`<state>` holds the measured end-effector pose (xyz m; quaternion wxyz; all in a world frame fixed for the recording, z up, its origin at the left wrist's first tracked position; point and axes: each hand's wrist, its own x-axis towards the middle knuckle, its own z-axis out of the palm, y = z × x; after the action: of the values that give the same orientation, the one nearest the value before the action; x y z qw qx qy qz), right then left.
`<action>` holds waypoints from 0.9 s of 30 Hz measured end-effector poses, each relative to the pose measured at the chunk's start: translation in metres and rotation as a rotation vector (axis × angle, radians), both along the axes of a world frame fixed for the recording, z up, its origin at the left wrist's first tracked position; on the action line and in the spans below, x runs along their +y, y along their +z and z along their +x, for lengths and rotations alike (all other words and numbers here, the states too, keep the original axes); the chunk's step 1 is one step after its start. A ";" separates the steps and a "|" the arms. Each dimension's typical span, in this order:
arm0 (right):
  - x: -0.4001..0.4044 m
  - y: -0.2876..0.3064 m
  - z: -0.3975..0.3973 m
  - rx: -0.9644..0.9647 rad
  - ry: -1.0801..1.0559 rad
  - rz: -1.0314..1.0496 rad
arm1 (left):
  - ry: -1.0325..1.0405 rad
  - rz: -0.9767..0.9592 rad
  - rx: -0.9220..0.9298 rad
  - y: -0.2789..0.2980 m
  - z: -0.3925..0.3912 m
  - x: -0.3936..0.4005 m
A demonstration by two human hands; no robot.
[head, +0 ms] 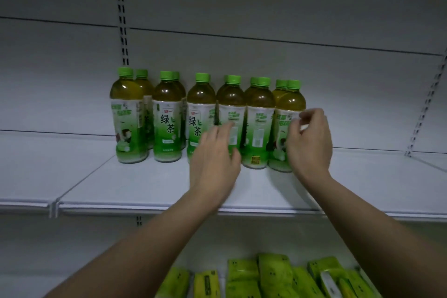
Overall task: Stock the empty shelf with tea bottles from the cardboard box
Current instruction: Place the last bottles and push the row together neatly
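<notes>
Several green tea bottles (167,118) with green caps and green-and-white labels stand in two rows on the white shelf (145,184), towards its back. My right hand (309,145) curls around the right side of the rightmost front bottle (287,104), thumb on the label and fingers behind it. My left hand (212,159) reaches in with its fingers apart, the fingertips against the fourth front bottle (231,104) and partly covering the third one. It holds nothing. No cardboard box is in view.
The shelf continues bare to the left and right of the bottles, with slotted uprights (122,19) on the back wall. A second shelf panel (24,172) adjoins on the left. Below, green and yellow packets (273,278) fill the lower shelf.
</notes>
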<state>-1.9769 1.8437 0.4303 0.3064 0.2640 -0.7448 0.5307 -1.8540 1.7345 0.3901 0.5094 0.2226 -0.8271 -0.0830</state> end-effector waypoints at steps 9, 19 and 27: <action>-0.104 0.016 0.082 0.365 0.154 0.236 | 0.346 0.154 0.132 0.024 0.083 -0.117; -0.152 0.012 0.054 0.470 -0.098 0.282 | 0.195 0.368 0.095 0.006 0.052 -0.149; -0.185 -0.008 0.031 0.554 -0.169 0.287 | 0.165 0.295 0.089 -0.003 0.033 -0.163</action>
<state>-1.9462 1.6589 0.4222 0.5001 0.3759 -0.7197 0.3011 -1.8206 1.5717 0.3876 0.5123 0.3581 -0.7616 -0.1711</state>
